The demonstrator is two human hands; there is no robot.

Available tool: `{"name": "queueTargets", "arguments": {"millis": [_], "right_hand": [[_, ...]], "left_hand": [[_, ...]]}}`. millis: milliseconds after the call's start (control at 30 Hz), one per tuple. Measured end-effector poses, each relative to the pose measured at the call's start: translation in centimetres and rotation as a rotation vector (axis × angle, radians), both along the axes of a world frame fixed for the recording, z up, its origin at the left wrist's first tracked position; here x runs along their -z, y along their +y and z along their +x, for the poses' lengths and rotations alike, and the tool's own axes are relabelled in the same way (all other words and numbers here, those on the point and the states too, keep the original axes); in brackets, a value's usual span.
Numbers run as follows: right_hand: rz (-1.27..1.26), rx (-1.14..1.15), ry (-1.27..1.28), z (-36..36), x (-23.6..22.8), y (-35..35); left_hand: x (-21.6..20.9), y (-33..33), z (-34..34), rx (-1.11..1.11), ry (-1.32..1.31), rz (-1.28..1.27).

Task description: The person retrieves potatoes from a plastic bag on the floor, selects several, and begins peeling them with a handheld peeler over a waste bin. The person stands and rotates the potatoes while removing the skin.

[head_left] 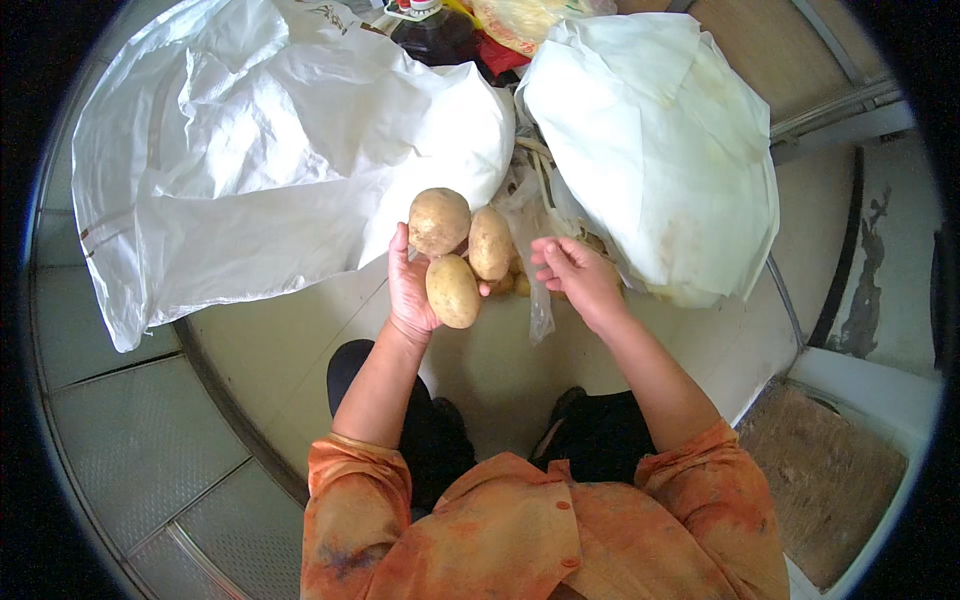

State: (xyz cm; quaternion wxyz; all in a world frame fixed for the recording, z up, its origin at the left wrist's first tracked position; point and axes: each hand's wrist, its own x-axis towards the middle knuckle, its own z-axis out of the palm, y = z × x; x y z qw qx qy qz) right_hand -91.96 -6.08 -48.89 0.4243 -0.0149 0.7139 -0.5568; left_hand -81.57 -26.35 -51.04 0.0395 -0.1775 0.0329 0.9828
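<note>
Three potatoes rest in my left hand (408, 285), which cups them from below and the side. The largest, a round potato (439, 222), sits at the top. An oval potato (490, 243) leans against it on the right, and another oval potato (453, 291) lies nearest to me over the palm. Just to the right, my right hand (584, 279) hovers with loosely bent fingers and the thumb apart, nothing visible in it. A clear plastic bag (541, 315) hangs close by its fingertips. More potatoes (520, 284) show partly behind the held ones, low by the bag.
A big white woven sack (270, 150) spreads across the far left. At the far right bulges a white covered bundle (655, 150). Between them at the back stands a dark bottle (437, 40). A brown mat (820, 480) lies at lower right.
</note>
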Motion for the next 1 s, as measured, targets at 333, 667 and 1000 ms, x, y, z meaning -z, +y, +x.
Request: {"name": "queueTargets", "arguments": {"millis": [333,667,1000], "right_hand": [[-0.143,-0.095,0.248,1.6,-1.0,-1.4],[-0.39,0.075,0.071,2.0,-0.4,-1.7],[-0.307,0.083,0.079,2.1,-0.3,-2.6]], "left_hand": [[0.1,2.2,-0.5,0.098,-0.003,-0.119],[-0.7,2.5,-0.5,0.038,0.119,-0.031],[-0.4,2.5,0.3,0.101,0.103,-0.116]]}}
